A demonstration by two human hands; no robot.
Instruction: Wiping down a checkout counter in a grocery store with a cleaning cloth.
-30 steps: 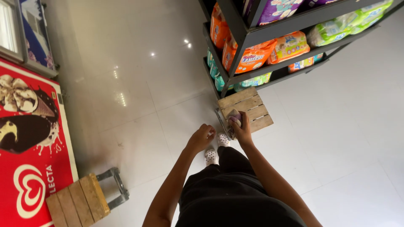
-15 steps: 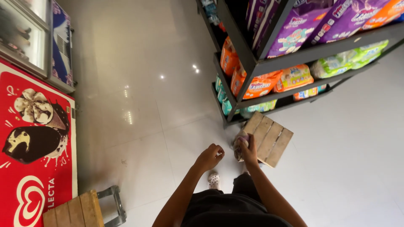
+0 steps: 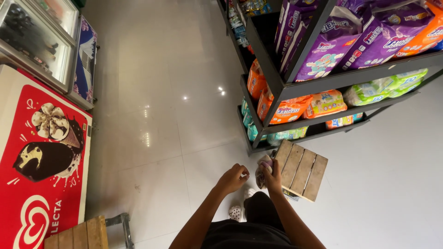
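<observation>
Head view, lower centre of frame: small crumpled item (image 3: 265, 167), pinkish and pale, possibly a cloth or wrapper; kind not determinable at this size. Held in the right hand (image 3: 273, 173), fingers closed around it. Left hand (image 3: 233, 178) just beside it, curled into a loose fist; nothing visible in it, though the palm faces away.

Change since the earlier pictures: the hands keep the same pose and the same hold, while the view has tilted up. The dark metal shelf unit (image 3: 295, 87) now fills the upper right with more tiers showing, and the wooden pallet (image 3: 302, 169) sits right of the hands instead of above them. Judged: the item is being carried or worked in place, not set down.

Surroundings: purple packs (image 3: 332, 46) on an upper tier, orange packs (image 3: 281, 108) below. Red ice-cream freezer (image 3: 44, 157) at left edge. White tiled floor (image 3: 175, 92).

Cut off: wooden stool (image 3: 78, 234) at bottom left; feet partly hidden by dark clothing.
</observation>
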